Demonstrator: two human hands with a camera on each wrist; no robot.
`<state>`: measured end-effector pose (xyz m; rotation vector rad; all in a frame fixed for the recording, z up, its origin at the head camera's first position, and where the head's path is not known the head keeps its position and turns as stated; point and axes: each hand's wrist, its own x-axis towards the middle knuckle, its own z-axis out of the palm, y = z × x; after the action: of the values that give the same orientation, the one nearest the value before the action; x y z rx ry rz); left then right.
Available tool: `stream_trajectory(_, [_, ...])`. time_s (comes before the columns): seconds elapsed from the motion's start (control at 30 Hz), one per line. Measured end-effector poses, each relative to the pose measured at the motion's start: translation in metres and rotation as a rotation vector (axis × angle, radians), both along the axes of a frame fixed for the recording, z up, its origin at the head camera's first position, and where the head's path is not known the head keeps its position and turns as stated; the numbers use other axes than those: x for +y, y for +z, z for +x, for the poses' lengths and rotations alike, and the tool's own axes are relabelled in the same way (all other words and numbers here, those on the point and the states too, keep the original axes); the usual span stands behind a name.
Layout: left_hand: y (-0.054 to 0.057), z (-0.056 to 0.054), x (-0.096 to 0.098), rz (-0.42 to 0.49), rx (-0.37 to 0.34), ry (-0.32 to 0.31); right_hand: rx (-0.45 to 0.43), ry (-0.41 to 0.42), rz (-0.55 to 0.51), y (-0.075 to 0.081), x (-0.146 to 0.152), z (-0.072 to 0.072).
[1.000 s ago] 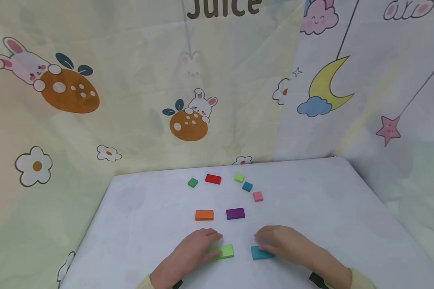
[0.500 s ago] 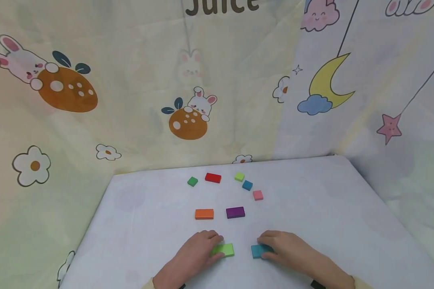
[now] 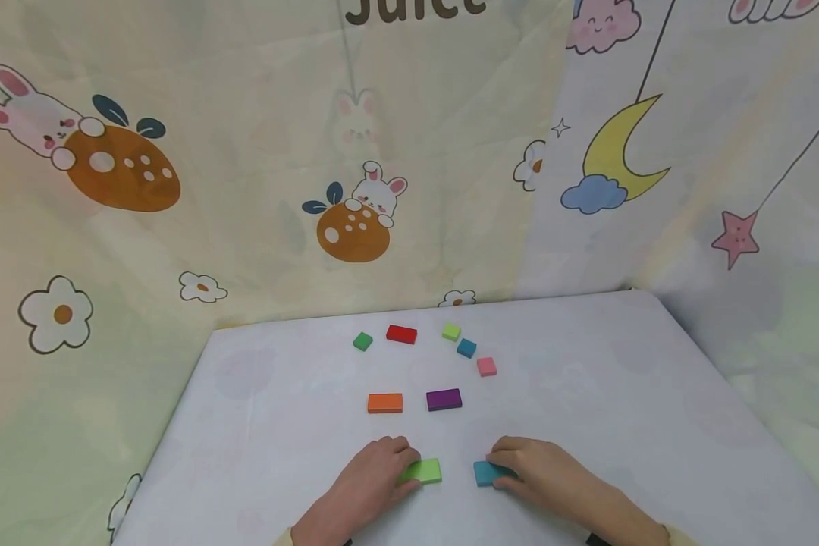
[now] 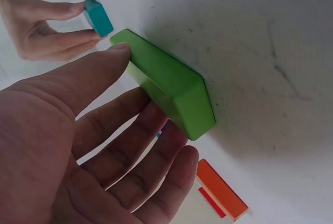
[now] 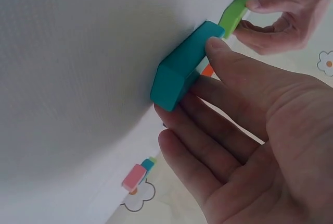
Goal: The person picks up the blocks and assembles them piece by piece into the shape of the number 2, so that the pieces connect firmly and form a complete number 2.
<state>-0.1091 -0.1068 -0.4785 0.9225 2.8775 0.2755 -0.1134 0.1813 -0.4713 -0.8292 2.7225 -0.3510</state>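
Note:
My left hand [image 3: 371, 481] holds a light green rectangular block [image 3: 426, 471] between thumb and fingers. In the left wrist view the thumb lies against one long side of this green block [image 4: 171, 86], with fingertips on the opposite side. On the other side, my right hand [image 3: 549, 474] grips a teal block [image 3: 486, 474] of similar shape. The right wrist view shows the thumb at one side of the teal block [image 5: 184, 65] and fingers at the other. Both blocks lie on the white table, a gap between them; the hands hide their outer ends in the head view.
Beyond the hands lie an orange block [image 3: 385, 403] and a purple block [image 3: 444, 400]. Farther back are a red block [image 3: 401, 334] and small green [image 3: 363, 341], lime [image 3: 451, 331], blue [image 3: 467, 348] and pink [image 3: 487, 367] pieces. A printed cloth [image 3: 246, 189] hangs behind the table.
Both hands' thumbs and fingers have drawn in around the green and teal blocks, which stay in about the same place. The head view has tilted slightly.

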Motion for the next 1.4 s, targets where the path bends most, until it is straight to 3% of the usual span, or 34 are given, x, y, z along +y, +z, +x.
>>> stream_trajectory(0.3, [-0.003, -0.001, 0.005, 0.000, 0.036, 0.016, 0.041, 0.014, -0.019, -0.001, -0.002, -0.002])
stream_trajectory(0.63, [-0.005, -0.011, 0.015, -0.015, 0.018, 0.050, 0.064, -0.019, -0.005, -0.001, -0.012, -0.011])
stream_trajectory(0.87, [-0.006, -0.015, 0.020, -0.036, 0.082, 0.063, 0.081, -0.014, -0.003, -0.003, -0.018, -0.019])
stream_trajectory(1.07, [-0.007, -0.018, 0.022, -0.038, 0.086, 0.084, 0.100, 0.002, -0.016, -0.004, -0.022, -0.026])
stream_trajectory(1.4, [-0.008, -0.024, 0.025, -0.048, 0.105, 0.073, 0.127, 0.007, -0.010, -0.005, -0.025, -0.029])
